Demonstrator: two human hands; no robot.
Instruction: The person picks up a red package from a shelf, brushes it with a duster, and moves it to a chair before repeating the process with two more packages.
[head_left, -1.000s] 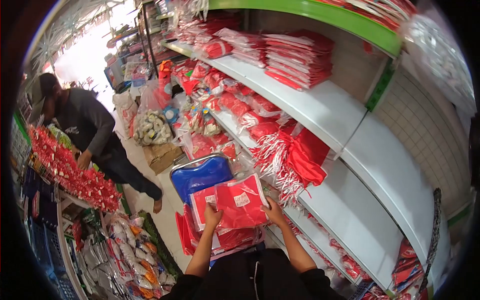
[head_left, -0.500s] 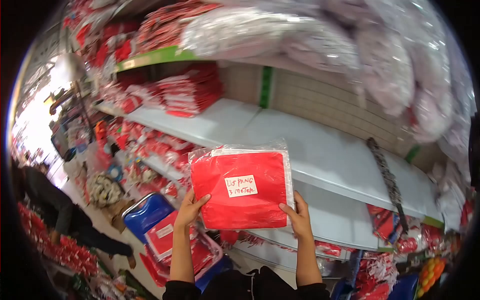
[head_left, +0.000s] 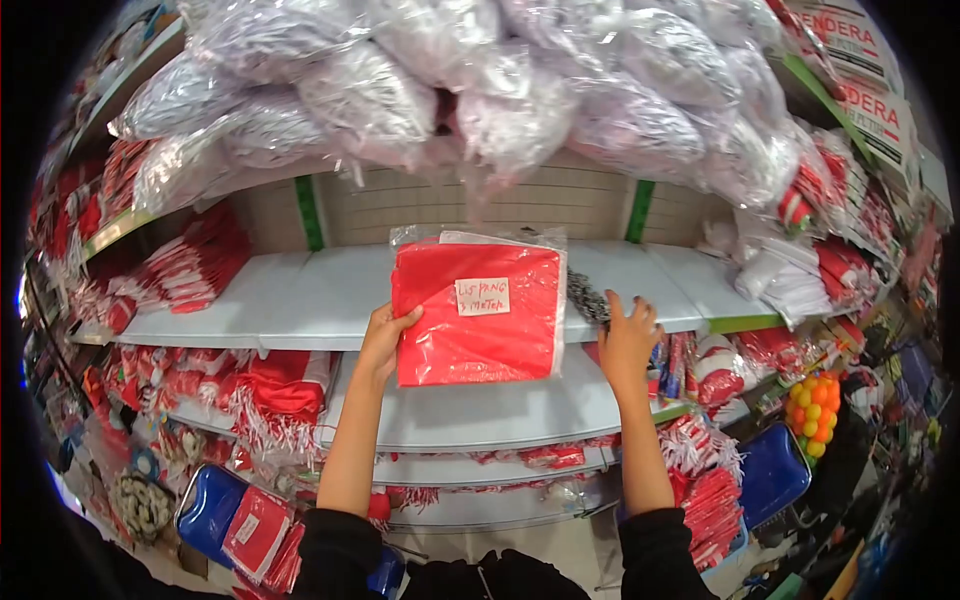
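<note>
My left hand [head_left: 380, 345] grips the left edge of a flat red cloth packet [head_left: 475, 345] in clear plastic, thumb on its front. The packet bears a white label handwritten in red, and hangs upright in front of the middle shelf. To its right, my right hand [head_left: 628, 345] is off the packet with fingers apart. Its fingertips are right at a long, dark, speckled strip [head_left: 586, 298] lying on the shelf. The packet covers part of that strip.
Grey-white shelves [head_left: 345, 290] span the front. Bulging plastic bags [head_left: 370, 105] overhang from above. Stacked red packets [head_left: 195, 265] are at left, white packets [head_left: 785, 275] at right. Below stand blue chairs [head_left: 775, 475], the left one with red packets [head_left: 258, 530] on it.
The view has swung right to face the shelves. My right hand has let go of the packet and moved to the speckled strip. My left hand still holds the packet.
</note>
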